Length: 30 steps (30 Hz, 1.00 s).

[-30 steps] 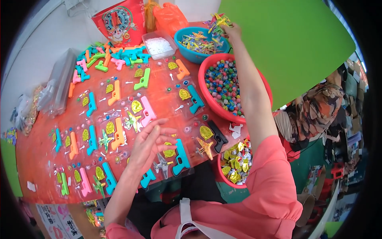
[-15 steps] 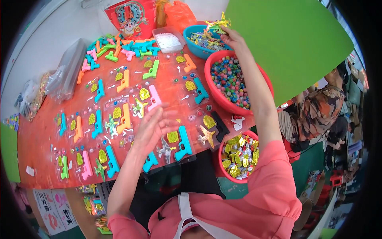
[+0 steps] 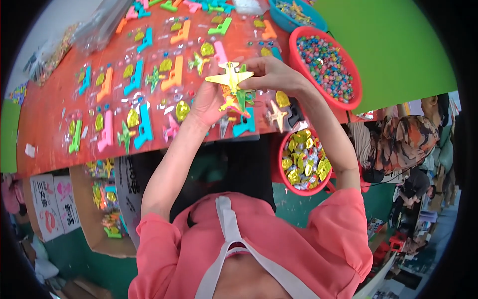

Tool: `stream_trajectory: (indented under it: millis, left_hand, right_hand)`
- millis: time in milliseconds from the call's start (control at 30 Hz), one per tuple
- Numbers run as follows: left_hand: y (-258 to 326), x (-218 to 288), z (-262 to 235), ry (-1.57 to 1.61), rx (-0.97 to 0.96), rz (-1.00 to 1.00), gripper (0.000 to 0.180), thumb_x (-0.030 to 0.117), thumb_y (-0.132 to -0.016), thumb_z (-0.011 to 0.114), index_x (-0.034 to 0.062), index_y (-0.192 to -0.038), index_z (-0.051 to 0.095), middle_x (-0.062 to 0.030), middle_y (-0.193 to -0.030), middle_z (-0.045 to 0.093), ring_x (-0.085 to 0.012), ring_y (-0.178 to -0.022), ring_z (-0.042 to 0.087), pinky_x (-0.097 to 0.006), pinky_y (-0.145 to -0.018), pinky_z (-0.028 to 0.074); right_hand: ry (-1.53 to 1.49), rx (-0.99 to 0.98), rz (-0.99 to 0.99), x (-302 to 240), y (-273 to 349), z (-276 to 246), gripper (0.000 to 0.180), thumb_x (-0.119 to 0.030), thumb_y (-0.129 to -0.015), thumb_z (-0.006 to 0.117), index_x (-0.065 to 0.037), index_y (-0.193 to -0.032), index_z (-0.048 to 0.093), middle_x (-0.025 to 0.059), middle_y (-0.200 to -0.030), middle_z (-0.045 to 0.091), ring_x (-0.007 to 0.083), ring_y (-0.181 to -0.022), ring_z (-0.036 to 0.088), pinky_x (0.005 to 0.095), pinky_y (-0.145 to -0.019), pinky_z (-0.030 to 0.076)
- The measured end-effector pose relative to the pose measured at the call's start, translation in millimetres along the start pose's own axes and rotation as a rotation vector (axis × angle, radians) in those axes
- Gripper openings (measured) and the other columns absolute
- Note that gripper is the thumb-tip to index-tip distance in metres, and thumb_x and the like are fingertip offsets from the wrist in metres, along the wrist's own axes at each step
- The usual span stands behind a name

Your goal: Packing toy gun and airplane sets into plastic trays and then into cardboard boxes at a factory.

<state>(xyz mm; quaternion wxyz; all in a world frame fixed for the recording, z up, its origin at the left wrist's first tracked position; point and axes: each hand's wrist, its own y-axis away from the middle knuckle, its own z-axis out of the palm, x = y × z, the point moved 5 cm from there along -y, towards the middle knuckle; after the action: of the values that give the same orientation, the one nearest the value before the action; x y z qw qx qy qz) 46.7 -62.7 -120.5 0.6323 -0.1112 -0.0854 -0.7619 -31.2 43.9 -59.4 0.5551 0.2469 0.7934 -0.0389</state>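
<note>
Centre of frame, slightly above the middle: a bunch of toy planes [image 3: 241, 98] is held up over the desk [image 3: 47, 119], between the two hands.

Uppermost is a yellow toy plane [image 3: 230, 77]. Its long axis runs roughly up and down the frame, small tailplane toward the top edge; its wings spread left to right. A green toy plane [image 3: 242, 106] shows below and right of it, long axis near the same direction. An orange-and-yellow piece is partly covered; its lie cannot be read fully.

Right hand [image 3: 275, 75]: on the right flank of the bunch, across the planes' long axis. Grip: thumb and fingers closed on the planes at the right wing side. This is the nearer contact.

Left hand [image 3: 205, 103]: at lower left, palm side toward the bunch, overlapped by the left wing. Grip: fingers largely hidden by the planes; whether clamped or merely supporting, cannot tell.

Surroundings: below right of the bunch, a pale toy plane [image 3: 277, 115] beside a black toy pistol [image 3: 295, 117]; upper right, a red basin [image 3: 343, 103] of coloured balls.
</note>
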Motion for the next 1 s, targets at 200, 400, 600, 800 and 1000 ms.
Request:
stream_trajectory:
  millis: [200,400,600,800,1000]
  left_hand:
    - [49.3,-8.5,-4.8,0.033,0.072,0.056,0.066,0.06,-0.097,0.037,0.0056,-0.134,0.047,-0.0164,-0.12,0.062,-0.0309,-0.108,0.063,-0.064,-0.089,0.051]
    - [73.9,-4.5,-13.2,-0.048,0.171,0.168,0.062,0.056,-0.099,0.038,0.0072,-0.137,0.045,-0.0133,-0.114,0.063,-0.027,-0.105,0.064,-0.048,-0.085,0.056]
    - [93.4,-15.9,-11.1,-0.124,0.261,0.189,0.064,0.057,-0.099,0.037,0.0089,-0.139,0.044,-0.0102,-0.126,0.056,-0.0239,-0.114,0.059,-0.042,-0.087,0.056]
    - [96.7,-15.2,-19.5,-0.085,0.238,0.15,0.045,0.036,-0.099,0.054,0.01,-0.135,0.047,-0.0109,-0.117,0.062,-0.0303,-0.102,0.066,-0.048,-0.079,0.061]
    - [104.7,-13.0,-19.4,-0.081,0.264,0.148,0.045,0.029,-0.099,0.052,0.009,-0.139,0.044,-0.0162,-0.123,0.061,-0.0351,-0.11,0.063,-0.048,-0.083,0.059]
  right_hand:
    - [0.517,0.381,-0.345,-34.8,15.4,31.3,0.05,-0.021,-0.077,0.078,-0.003,-0.121,0.062,0.0101,-0.09,0.063,0.0198,-0.079,0.062,0.0338,-0.068,0.051]
    - [0.521,0.433,-0.428,-46.1,33.3,86.4,0.039,-0.02,-0.075,0.08,-0.003,-0.105,0.06,0.0092,-0.091,0.06,0.0231,-0.08,0.063,0.036,-0.068,0.051]
    - [0.117,0.24,-0.153,-15.0,27.4,98.6,0.02,-0.005,-0.086,0.071,0.002,-0.101,0.059,0.0032,-0.079,0.061,0.0058,-0.067,0.058,0.0255,-0.065,0.052]
    - [0.012,0.36,-0.195,-3.7,26.9,58.4,0.022,-0.009,-0.09,0.067,0.003,-0.108,0.065,-0.0002,-0.089,0.067,0.0061,-0.078,0.061,0.0223,-0.069,0.05]
    - [0.498,0.442,-0.092,18.1,-17.6,-66.8,0.02,-0.014,-0.091,0.061,0.0,-0.104,0.067,0.0014,-0.078,0.062,0.0077,-0.069,0.057,0.0243,-0.062,0.048]
